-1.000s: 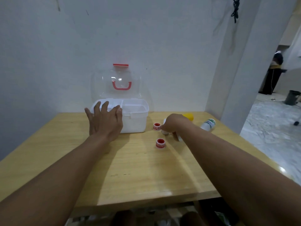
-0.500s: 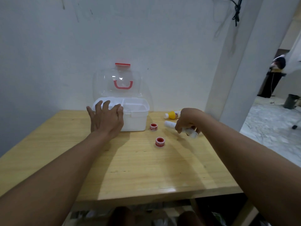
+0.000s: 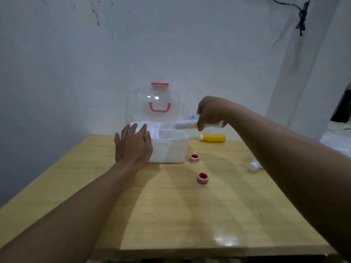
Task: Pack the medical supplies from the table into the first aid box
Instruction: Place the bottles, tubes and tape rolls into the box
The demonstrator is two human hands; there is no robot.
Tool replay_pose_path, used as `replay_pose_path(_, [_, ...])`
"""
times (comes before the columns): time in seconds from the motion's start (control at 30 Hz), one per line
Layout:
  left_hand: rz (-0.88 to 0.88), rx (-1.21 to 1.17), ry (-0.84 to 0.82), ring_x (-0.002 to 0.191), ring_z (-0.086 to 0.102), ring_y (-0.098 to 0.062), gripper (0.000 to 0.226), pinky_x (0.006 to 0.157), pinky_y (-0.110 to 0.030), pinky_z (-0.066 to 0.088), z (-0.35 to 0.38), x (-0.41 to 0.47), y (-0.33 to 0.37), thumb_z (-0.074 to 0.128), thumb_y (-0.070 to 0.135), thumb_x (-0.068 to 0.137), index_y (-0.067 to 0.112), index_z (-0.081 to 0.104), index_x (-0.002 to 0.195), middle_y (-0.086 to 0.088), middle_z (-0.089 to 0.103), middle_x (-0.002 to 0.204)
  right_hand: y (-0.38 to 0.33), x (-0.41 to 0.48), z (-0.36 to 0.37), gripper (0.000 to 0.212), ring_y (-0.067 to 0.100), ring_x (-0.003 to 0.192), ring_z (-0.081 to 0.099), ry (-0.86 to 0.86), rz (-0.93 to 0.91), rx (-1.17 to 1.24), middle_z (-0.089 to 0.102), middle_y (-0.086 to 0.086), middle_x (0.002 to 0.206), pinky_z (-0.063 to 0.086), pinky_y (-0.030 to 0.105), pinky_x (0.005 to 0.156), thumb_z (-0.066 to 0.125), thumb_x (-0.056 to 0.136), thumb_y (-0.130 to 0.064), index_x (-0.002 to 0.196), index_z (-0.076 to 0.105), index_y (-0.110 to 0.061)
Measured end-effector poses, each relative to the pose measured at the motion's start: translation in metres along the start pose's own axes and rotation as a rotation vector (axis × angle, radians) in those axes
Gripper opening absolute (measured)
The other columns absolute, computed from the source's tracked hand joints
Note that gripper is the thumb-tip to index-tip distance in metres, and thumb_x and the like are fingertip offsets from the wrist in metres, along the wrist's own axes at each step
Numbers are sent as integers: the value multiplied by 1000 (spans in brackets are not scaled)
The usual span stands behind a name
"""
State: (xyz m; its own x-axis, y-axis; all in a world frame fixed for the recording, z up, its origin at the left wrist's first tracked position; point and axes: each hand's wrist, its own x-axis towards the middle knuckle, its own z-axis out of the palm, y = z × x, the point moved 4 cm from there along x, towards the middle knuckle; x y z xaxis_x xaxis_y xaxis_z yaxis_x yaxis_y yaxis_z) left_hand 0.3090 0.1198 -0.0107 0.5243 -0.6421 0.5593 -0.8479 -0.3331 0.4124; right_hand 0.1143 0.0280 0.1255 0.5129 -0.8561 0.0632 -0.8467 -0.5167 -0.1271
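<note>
The white first aid box (image 3: 171, 150) stands open at the table's far side, its clear lid (image 3: 142, 105) with a red handle upright behind it. My left hand (image 3: 133, 147) rests flat against the box's front left corner, fingers spread. My right hand (image 3: 210, 112) hovers over the box's right end, closed around a white bottle (image 3: 185, 124) held sideways. Two small red and white tape rolls (image 3: 194, 158) (image 3: 202, 178) lie in front of the box. A yellow bottle (image 3: 213, 138) lies to the box's right. Another white bottle (image 3: 253, 165) peeks out under my right forearm.
The wooden table (image 3: 171, 215) reaches to the white wall behind the box. A white pillar (image 3: 303, 73) rises at the right, with a doorway past it. A black cable (image 3: 301, 18) hangs at the top right.
My right hand has lifted the white bottle off the table and carried it up and left, over the box's right end. My left hand has stayed on the box.
</note>
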Motion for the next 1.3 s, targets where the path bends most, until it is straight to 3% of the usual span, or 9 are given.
replay_pose_path(0.13, [14,-2,-15,148,18,-22,50,120,-51,12,2,-1,-3,24,37,102,25,43,146,-6,37,155,-29,21,7,54,29,100,63,-41,-120,-159,65,10,115,49,29,57,84,72,-18,121,65,-7])
replay_pose_path(0.27, [15,-15,-1,146,21,-23,49,119,-51,15,3,-2,-3,25,38,102,25,44,145,-6,39,154,-43,37,19,57,27,107,57,-159,-190,-231,58,5,122,50,33,77,82,74,-17,128,63,-14])
replay_pose_path(0.4, [17,-25,35,142,30,-24,54,116,-52,23,5,0,-4,23,41,98,25,51,141,-6,46,149,-54,48,29,53,19,101,48,-233,-277,-277,52,0,119,46,30,84,76,81,-17,132,63,-21])
replay_pose_path(0.57, [22,-25,67,137,35,-23,56,113,-50,29,5,1,-5,23,42,96,24,55,138,-5,51,144,-56,61,42,51,28,111,61,-348,-271,-191,60,2,124,57,40,91,76,80,-8,128,66,-22])
replay_pose_path(0.73, [26,-34,82,135,37,-22,53,112,-47,30,6,1,-4,25,41,96,24,57,136,-4,53,142,-55,70,52,46,26,104,66,-384,-219,51,65,6,117,58,36,91,74,80,1,125,66,-9])
replay_pose_path(1.03, [32,-35,106,133,39,-22,51,110,-44,32,8,2,-6,27,40,97,24,58,134,-3,55,140,-46,78,69,18,18,82,74,-416,-169,333,75,5,93,58,22,60,70,85,1,100,77,-5])
replay_pose_path(1.13, [31,-42,109,133,38,-21,52,111,-46,32,7,2,-6,26,41,96,25,58,134,-2,55,139,-45,77,76,23,19,85,71,-416,-170,336,73,9,101,56,19,53,61,89,6,103,76,-4])
replay_pose_path(1.23, [19,-20,91,136,35,-20,54,114,-51,26,6,1,-4,23,41,95,26,56,135,-1,54,140,-44,75,78,32,23,93,67,-404,-187,361,70,11,109,59,23,64,51,89,10,104,75,-4])
replay_pose_path(1.3, [1,27,69,142,28,-20,56,118,-55,12,6,1,-3,20,41,95,26,53,138,1,51,144,-42,75,74,32,23,99,68,-380,-192,393,71,10,107,60,30,80,51,89,11,103,75,-4])
